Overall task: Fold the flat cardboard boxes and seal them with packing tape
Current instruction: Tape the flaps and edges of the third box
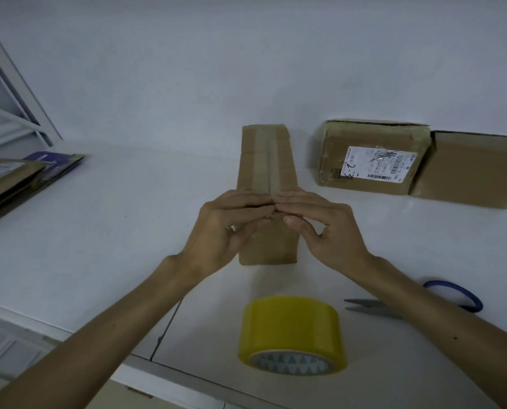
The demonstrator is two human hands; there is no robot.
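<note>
My left hand and right hand pinch the box at its near edge, fingers narrowed, to keep its flaps shut for taping.

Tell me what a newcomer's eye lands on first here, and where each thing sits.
The left hand and right hand meet at the centre, pinching the near end of a narrow cardboard box that has a taped seam along its top. Nearer the camera, a yellow tape roll stands out on the white table, with blue-handled scissors to its right.
</note>
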